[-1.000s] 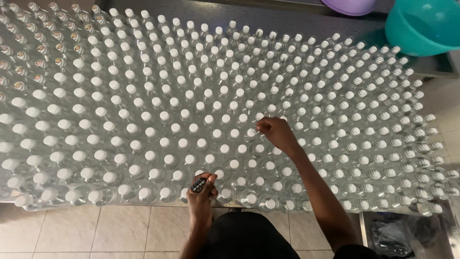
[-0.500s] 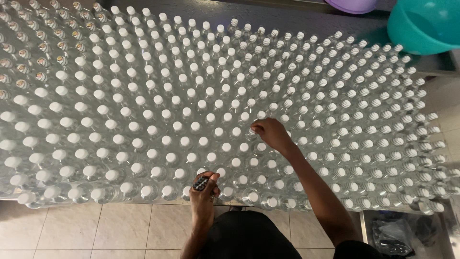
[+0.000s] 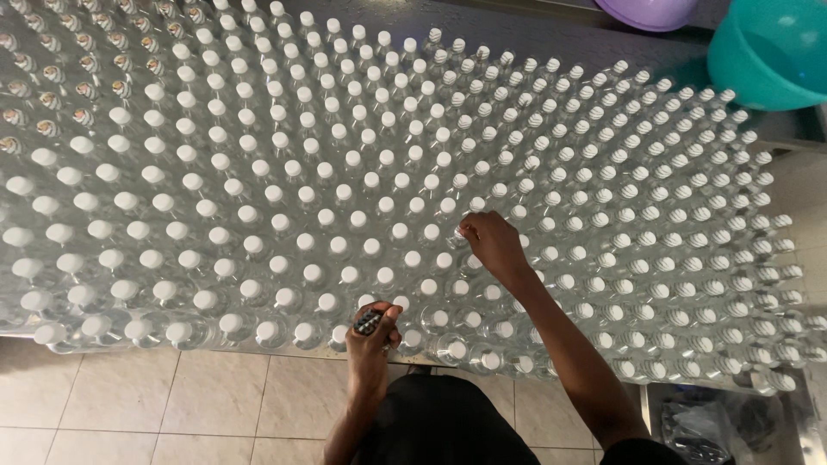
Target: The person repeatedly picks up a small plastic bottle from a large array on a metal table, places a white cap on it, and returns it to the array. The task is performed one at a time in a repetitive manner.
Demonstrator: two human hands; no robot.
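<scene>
A steel table [image 3: 551, 39] is packed with several rows of clear plastic bottles with white caps [image 3: 284, 224]. My right hand [image 3: 493, 244] reaches into the middle rows, its fingertips pinching the top of one bottle [image 3: 461, 234]. My left hand [image 3: 376, 325] rests at the near edge of the bottles, closed around a small dark object [image 3: 368, 322]; what it is cannot be told.
A teal basin [image 3: 767, 52] and a purple basin [image 3: 648, 10] stand at the far right of the table. Far-left bottles [image 3: 52, 103] show no white caps. Beige floor tiles [image 3: 172, 405] lie below the near edge. A dark bag [image 3: 702, 426] sits at lower right.
My right hand has shifted slightly left and nearer among the bottles. My left hand has stayed at the near edge with the dark object.
</scene>
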